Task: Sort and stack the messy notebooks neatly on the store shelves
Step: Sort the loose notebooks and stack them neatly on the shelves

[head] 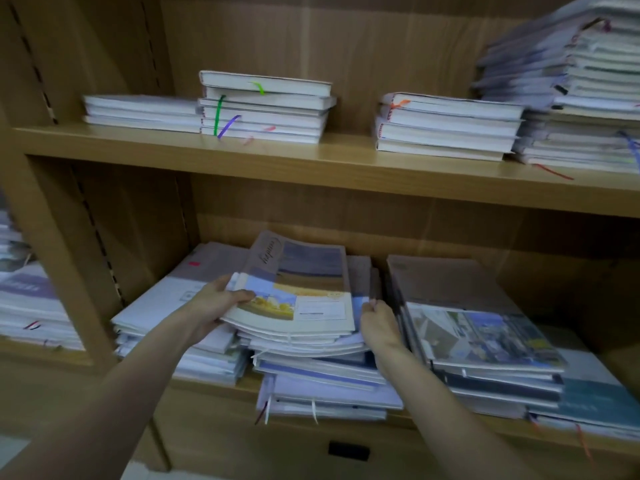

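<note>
Lower shelf (214,384), sorting barely begun: left hand (211,301) and right hand (379,323) pinch opposite edges of a notebook batch (304,299) atop its middle pile, side piles (485,337) ragged, stacks (263,109) above it tidier.

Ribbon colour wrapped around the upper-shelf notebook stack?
Bright green ribbon; a purple one beside it. Head view.

Stationery shop: wooden display shelves (311,161) stacked with wrapped notebooks (263,109).

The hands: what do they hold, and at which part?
Both grip a bundle of notebooks: left hand at its left edge, right hand at its right edge.
</note>
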### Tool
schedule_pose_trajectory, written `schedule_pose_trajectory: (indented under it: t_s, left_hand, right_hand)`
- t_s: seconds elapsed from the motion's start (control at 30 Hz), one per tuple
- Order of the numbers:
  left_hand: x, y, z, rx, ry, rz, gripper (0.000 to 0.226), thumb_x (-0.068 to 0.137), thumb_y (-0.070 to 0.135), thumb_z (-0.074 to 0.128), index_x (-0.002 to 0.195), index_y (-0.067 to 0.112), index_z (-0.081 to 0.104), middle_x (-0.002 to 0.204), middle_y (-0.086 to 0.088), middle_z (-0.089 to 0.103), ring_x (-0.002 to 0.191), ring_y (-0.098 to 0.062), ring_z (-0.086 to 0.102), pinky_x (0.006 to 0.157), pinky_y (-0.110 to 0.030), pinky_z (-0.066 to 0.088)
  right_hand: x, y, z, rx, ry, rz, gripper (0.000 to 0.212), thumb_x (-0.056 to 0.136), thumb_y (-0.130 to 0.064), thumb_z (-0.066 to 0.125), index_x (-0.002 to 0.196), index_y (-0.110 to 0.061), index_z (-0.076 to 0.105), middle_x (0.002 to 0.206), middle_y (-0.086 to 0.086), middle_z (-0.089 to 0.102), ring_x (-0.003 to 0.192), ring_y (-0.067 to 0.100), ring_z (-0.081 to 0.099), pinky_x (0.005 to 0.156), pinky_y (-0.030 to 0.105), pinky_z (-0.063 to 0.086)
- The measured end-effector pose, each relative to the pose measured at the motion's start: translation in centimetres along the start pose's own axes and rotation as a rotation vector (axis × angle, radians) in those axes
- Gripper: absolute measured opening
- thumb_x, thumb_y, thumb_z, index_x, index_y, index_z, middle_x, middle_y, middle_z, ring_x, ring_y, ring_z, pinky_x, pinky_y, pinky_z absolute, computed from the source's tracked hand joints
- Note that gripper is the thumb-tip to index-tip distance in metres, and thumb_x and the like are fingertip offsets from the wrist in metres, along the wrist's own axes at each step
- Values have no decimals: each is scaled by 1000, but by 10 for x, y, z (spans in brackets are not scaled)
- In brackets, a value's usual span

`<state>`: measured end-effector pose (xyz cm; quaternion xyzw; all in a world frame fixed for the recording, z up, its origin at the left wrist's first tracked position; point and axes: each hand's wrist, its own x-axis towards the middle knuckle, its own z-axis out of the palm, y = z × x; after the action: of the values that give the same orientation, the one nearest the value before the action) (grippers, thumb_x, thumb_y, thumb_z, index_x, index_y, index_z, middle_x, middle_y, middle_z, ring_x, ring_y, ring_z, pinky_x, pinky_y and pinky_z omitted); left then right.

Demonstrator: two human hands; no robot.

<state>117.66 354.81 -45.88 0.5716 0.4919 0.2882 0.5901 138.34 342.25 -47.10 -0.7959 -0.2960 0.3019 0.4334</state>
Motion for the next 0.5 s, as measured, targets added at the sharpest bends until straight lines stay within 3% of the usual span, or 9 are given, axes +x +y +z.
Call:
schedule_pose_trajectory:
  t_s: [0.07, 0.13, 0.27, 0.4, 0.5]
  left_hand:
    - [-1, -2, 5, 84, -43, 39, 41, 88, 13, 64, 127, 13, 51, 108, -8, 66, 90, -23, 63, 68, -29, 50]
    - [-1, -4, 19, 199, -104, 78, 28, 89, 14, 62, 116, 14, 58, 106, -4, 65, 92, -21, 63, 73, -28, 50]
    - [6, 0, 52, 321, -112, 109, 15, 93, 19, 54, 107, 15, 56, 106, -10, 62, 87, -20, 57, 71, -26, 43]
    - [7, -5, 67, 381, -71, 132, 35, 97, 19, 45, 131, 11, 44, 131, -9, 51, 115, -26, 50, 91, -31, 40]
    - [0, -9, 70, 575, -5, 211, 52, 99, 16, 41, 147, 6, 23, 147, -15, 34, 125, -32, 42, 91, -29, 37]
  right_hand:
    - [1, -3, 4, -15, -43, 32, 57, 101, -44, 29, 143, -6, 35, 147, 12, 37, 129, 33, 42, 107, 40, 35]
    - [0, -5, -1, -55, -60, 65, 67, 99, -52, 28, 144, -3, 32, 147, 13, 36, 133, 31, 37, 104, 31, 33]
    - [2, 8, -13, -145, -21, 22, 70, 100, -44, 36, 149, 2, 13, 148, 14, 36, 130, 29, 41, 94, 28, 37]
    - [0, 12, -11, -299, 90, -111, 64, 102, -34, 36, 151, -10, 4, 154, 12, 24, 127, 32, 43, 90, 31, 41]
    - [-4, 16, -1, -506, 147, -256, 47, 102, -32, 32, 146, -16, 26, 155, 14, 18, 133, 36, 33, 98, 39, 38]
